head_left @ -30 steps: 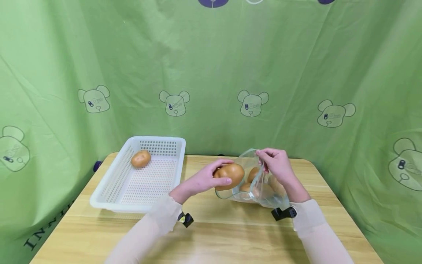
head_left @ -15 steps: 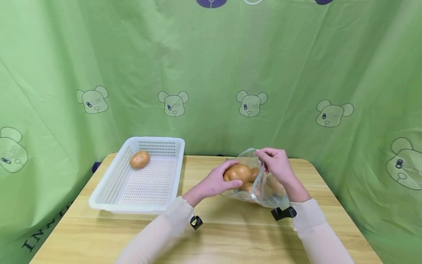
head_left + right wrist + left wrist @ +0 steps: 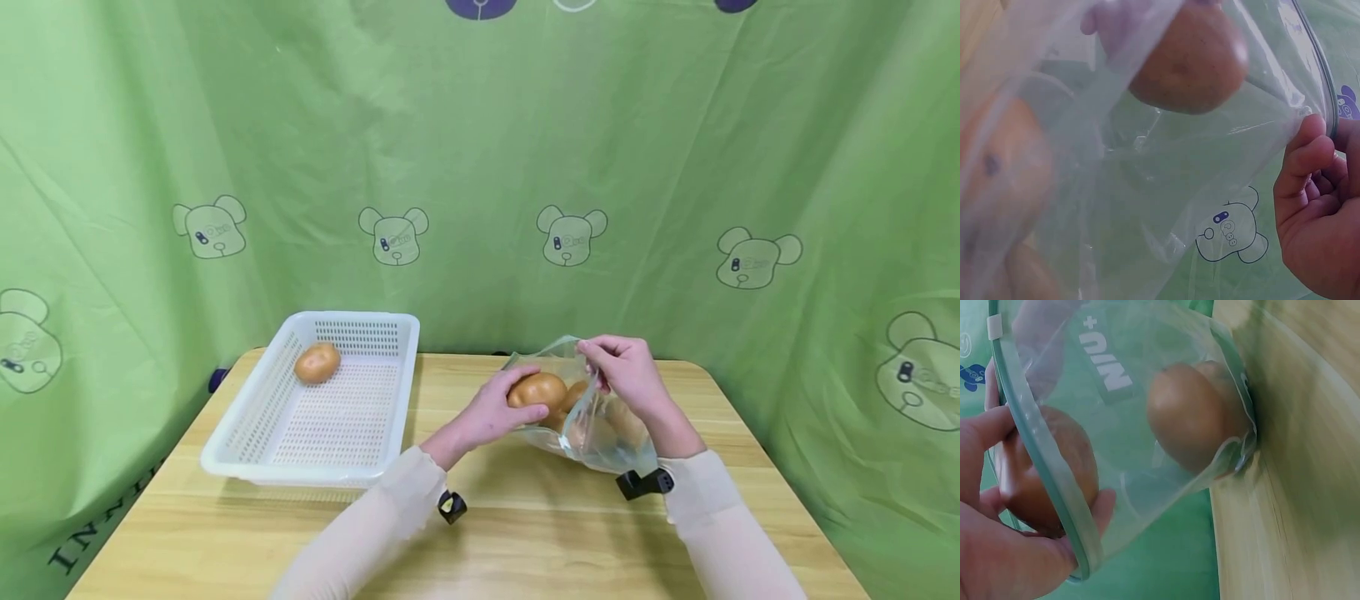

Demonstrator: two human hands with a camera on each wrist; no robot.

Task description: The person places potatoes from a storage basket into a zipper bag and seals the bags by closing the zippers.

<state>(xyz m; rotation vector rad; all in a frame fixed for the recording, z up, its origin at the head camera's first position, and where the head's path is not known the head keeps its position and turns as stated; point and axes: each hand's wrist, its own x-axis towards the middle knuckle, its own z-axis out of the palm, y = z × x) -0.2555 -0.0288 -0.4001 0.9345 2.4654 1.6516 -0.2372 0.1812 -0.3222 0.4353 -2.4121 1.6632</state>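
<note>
My left hand (image 3: 491,410) grips a smooth brown potato (image 3: 540,390), thumb below and fingers over the top, inside the mouth of a clear zip bag (image 3: 600,457) with a green-tinted rim. In the left wrist view this potato (image 3: 1075,447) shows through the bag wall, the fingers reaching past the rim. Several more potatoes (image 3: 1185,419) lie deeper in the bag, which rests on its side on the table. With thumb and fingers my right hand (image 3: 626,373) pinches the bag's upper edge and holds the mouth apart; in the right wrist view its fingers (image 3: 1313,156) are curled at the rim.
A white perforated plastic basket (image 3: 408,392) stands on the left of the wooden table (image 3: 525,542), with one potato (image 3: 317,363) in its far left corner. Behind the table hangs a green curtain (image 3: 480,167) with bear-head prints.
My left hand has moved right with the potato, from before the bag's mouth to inside it. My right hand stays at the rim, almost unmoved.
</note>
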